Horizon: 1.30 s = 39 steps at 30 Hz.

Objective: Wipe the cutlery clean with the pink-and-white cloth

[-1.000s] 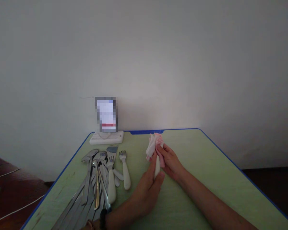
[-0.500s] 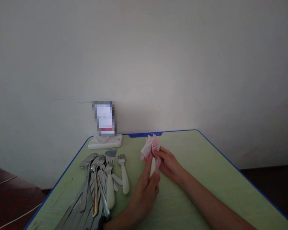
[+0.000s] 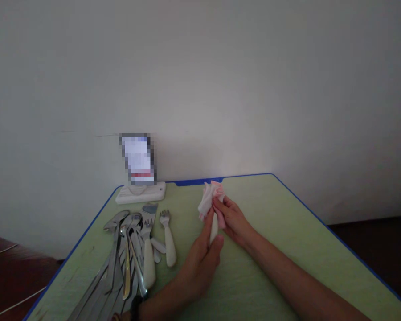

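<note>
My left hand (image 3: 200, 263) is closed around the white handle of a utensil (image 3: 214, 228). Its far end is hidden inside a pink and white cloth (image 3: 206, 200), so its kind does not show. Gathered around that end, the cloth is gripped by my right hand (image 3: 235, 220), with the thumb pressed on its folds. Left of my hands, a small fork with a white handle (image 3: 169, 240) lies by itself on the table. Beside it a larger white-handled fork (image 3: 149, 256) rests on a pile of metal cutlery (image 3: 116, 258), where several spoons show.
The green table (image 3: 274, 276) has a blue edge and stands against a grey wall (image 3: 220, 89). At its back left, a phone with a blurred screen (image 3: 138, 158) stands on a white base (image 3: 142, 192). Cables lie on the dark floor at the left.
The view has shifted slightly, so the table and cutlery sit a bit further left and up. Both hands keep their hold, and the cloth's folds around the utensil have changed shape.
</note>
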Each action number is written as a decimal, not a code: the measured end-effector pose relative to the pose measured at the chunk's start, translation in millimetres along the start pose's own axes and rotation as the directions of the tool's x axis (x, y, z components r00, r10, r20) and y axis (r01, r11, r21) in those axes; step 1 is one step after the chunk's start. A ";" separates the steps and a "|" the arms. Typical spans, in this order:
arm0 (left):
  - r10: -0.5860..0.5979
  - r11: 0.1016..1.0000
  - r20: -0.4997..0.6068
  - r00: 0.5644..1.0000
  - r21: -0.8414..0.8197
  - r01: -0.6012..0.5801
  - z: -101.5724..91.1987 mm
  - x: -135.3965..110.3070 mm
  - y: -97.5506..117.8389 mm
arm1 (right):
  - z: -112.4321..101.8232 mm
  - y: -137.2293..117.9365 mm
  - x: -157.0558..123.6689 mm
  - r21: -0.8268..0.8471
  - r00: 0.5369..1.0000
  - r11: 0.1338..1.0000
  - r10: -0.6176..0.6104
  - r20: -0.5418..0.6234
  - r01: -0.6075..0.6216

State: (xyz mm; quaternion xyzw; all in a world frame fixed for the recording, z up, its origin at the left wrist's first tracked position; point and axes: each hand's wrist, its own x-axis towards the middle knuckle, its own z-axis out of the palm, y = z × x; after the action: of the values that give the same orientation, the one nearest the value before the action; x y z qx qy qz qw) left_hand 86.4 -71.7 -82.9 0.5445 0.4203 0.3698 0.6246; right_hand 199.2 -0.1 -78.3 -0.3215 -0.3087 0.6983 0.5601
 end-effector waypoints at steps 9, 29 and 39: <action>-0.056 0.998 -0.051 0.997 -0.044 0.054 2.6 -0.5 11.1 | -4.8 3.1 0.7 0.058 1.000 0.998 -0.012 -0.009 0.012; -0.037 0.998 0.011 0.999 -0.044 0.038 -1.5 1.5 2.3 | 1.7 3.7 1.6 0.040 0.996 0.997 -0.063 -0.059 0.065; -0.040 0.995 -0.041 0.998 -0.094 0.036 -3.6 3.0 6.5 | -4.8 -2.3 10.1 0.260 0.999 0.965 0.035 -0.029 -0.026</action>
State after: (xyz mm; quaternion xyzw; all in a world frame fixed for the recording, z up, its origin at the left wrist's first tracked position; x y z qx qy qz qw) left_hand 84.2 -66.8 -77.1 0.4986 0.4262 0.3886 0.6471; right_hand 202.7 10.6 -80.5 -0.2616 -0.2003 0.7358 0.5916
